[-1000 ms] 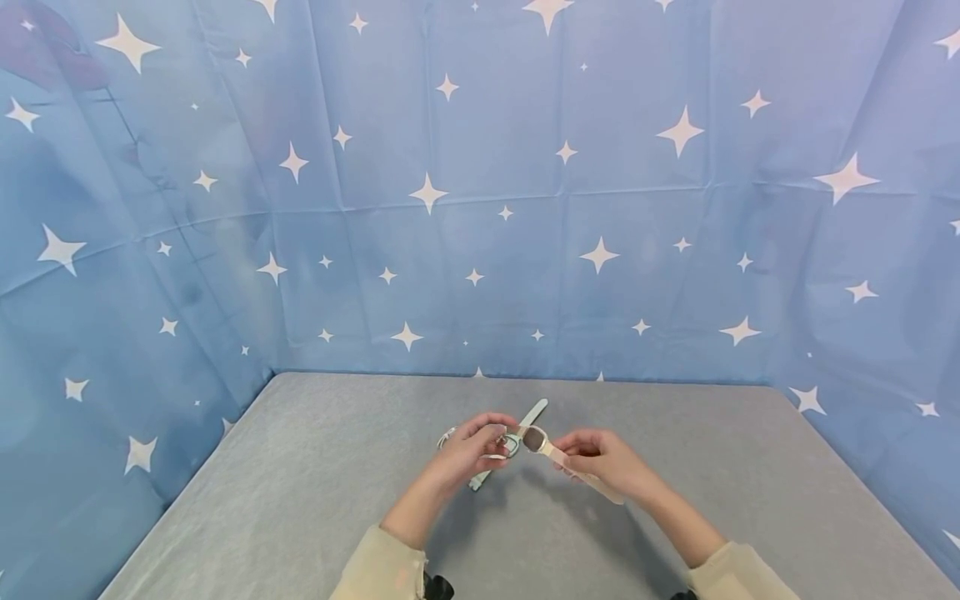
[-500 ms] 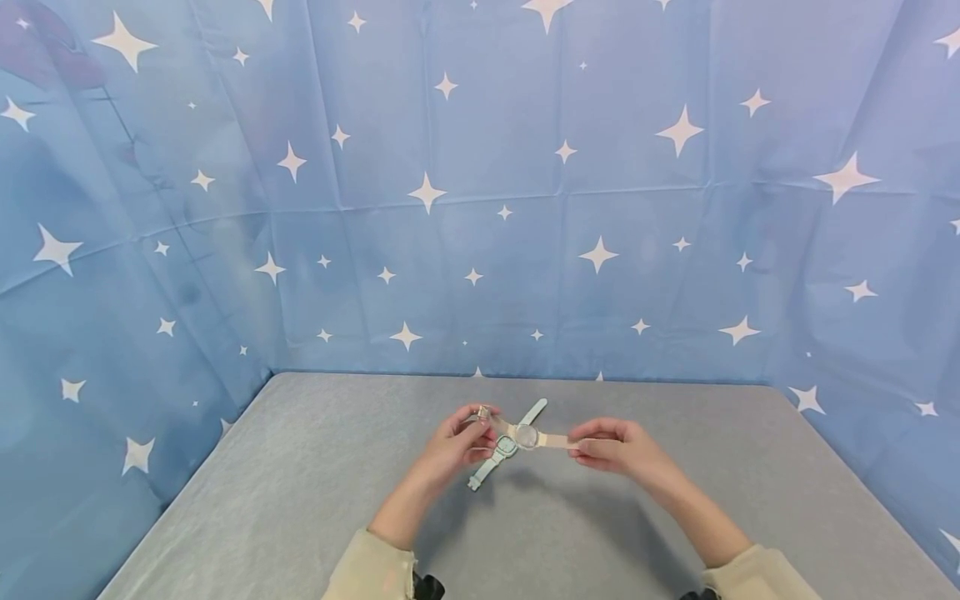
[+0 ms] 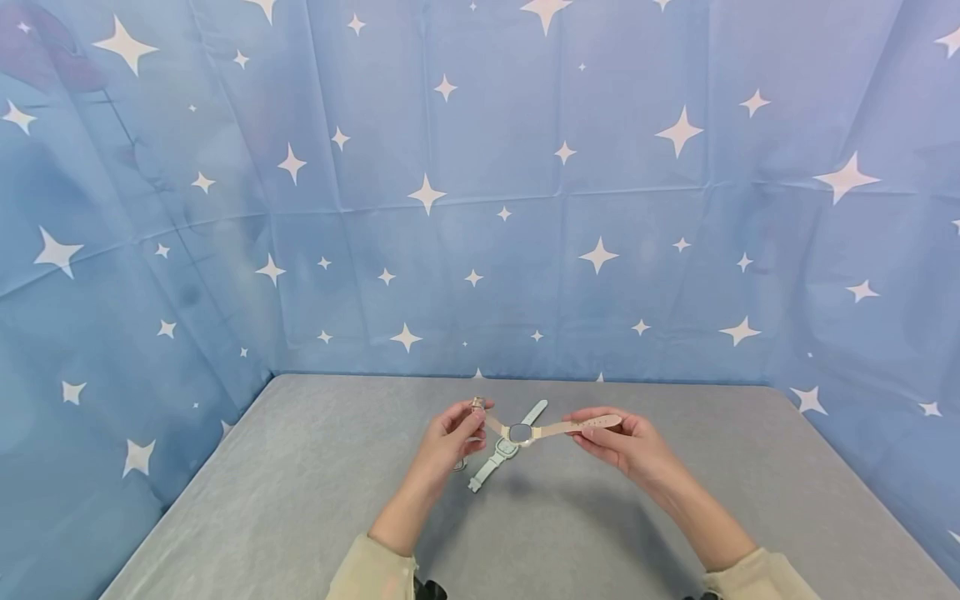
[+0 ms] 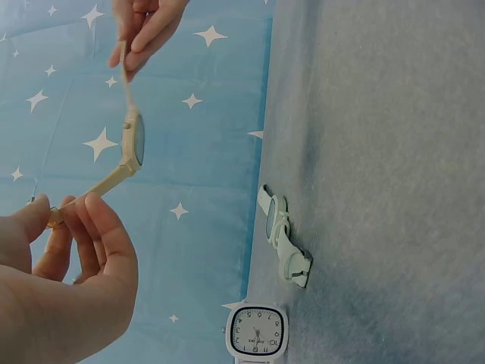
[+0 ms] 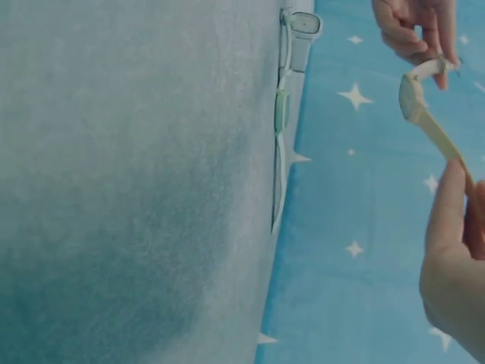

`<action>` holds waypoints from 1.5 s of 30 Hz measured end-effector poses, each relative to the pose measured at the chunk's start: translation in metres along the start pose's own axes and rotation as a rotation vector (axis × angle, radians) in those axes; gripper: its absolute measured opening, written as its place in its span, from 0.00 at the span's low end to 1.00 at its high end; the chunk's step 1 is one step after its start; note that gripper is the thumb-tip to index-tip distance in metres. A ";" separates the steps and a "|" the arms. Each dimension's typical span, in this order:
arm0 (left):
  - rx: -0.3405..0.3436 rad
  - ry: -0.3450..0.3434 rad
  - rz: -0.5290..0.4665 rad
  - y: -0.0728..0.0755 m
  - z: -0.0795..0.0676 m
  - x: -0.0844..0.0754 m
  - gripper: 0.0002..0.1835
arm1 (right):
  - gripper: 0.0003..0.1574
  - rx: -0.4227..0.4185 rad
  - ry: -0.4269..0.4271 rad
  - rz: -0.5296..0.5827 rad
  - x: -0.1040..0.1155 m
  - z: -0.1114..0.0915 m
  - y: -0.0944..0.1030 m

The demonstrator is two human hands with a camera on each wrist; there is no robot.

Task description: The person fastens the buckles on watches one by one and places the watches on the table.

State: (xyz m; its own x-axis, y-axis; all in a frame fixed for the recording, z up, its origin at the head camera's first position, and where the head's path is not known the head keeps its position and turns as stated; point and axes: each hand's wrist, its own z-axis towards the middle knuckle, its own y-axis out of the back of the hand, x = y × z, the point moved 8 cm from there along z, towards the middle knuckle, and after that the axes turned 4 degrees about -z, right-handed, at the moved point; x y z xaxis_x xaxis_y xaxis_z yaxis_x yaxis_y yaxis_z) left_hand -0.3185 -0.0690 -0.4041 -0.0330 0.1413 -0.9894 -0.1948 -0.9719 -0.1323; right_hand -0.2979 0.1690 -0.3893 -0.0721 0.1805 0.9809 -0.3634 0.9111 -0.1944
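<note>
A watch with a beige strap (image 3: 521,432) is held in the air, stretched between both hands. Its buckle end is pinched by the left hand (image 3: 446,442), thumb against fingers. Near the holed end of the strap, the right hand (image 3: 630,446) pinches it between thumb and fingers. The case hangs slightly lower than the two ends, as the left wrist view also shows with the beige watch (image 4: 132,140). Below it on the table lies a mint green watch (image 3: 486,473), laid out flat at a slant and partly covered from the head camera.
A white square-faced watch (image 4: 258,331) lies left of the mint one, mostly hidden behind the left hand in the head view. Grey cloth covers the table (image 3: 300,500). A blue star-patterned curtain (image 3: 510,250) rises behind and at the sides.
The right hand has shifted its grip from near the case outward along the strap. The beige watch has been straightened and lifted a little, and the left hand has come up slightly leftward with the buckle.
</note>
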 end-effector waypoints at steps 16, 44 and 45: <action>-0.097 -0.098 -0.147 0.007 -0.001 -0.004 0.18 | 0.16 -0.032 0.173 0.018 0.008 0.002 -0.007; -0.083 -0.045 -0.231 0.006 -0.003 0.000 0.15 | 0.27 -0.211 0.160 -0.160 0.004 0.000 0.003; -0.083 -0.042 -0.231 0.006 -0.003 0.000 0.15 | 0.29 -0.217 0.156 -0.173 0.004 0.001 0.003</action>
State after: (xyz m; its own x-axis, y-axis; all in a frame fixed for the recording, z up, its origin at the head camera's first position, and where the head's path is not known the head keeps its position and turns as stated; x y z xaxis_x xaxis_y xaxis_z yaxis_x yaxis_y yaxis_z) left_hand -0.3164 -0.0751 -0.4049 -0.0385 0.3673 -0.9293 -0.1207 -0.9249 -0.3606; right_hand -0.2999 0.1723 -0.3860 0.1228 0.0556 0.9909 -0.1500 0.9880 -0.0369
